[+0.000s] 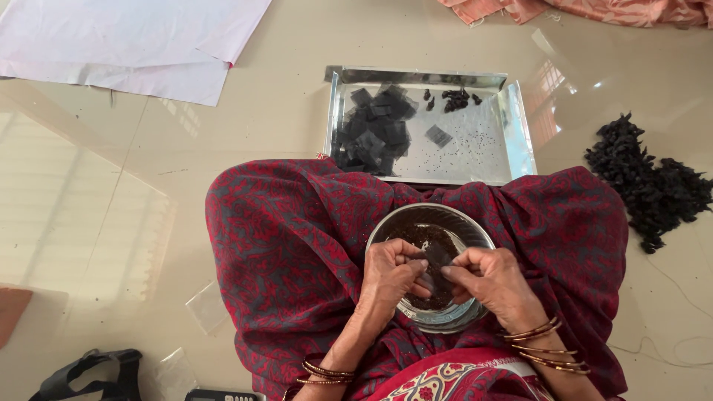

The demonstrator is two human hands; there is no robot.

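L hand (391, 269): fingers pinched on the left edge of a small dark mesh pouch (437, 258), over the steel bowl (475, 232).
R hand (490, 278): thumb + fingertips gripping the pouch's right edge; both hands closed on it, none free.
Pouch: between the 2 hands, touching both, hanging just above the dark granules in the bowl; seems partly filled, can't tell how full.
Bowl: in the lap on red patterned cloth (297, 245), near side of the floor.
Tray (520, 126): steel, on the floor just beyond the knees; stack of dark mesh squares (375, 130) at its left end, 1 loose square mid-tray, few black bits (454, 98) at the far edge.
Floor, right edge: heap of black dried stuff (650, 182), well apart from hands.
Floor, far-left corner: white sheets (134, 44).
Doing it well (my view): keep pouch mouth up + over the bowl so spills drop back in; light, even pinch on both edges, no tugging the mesh.
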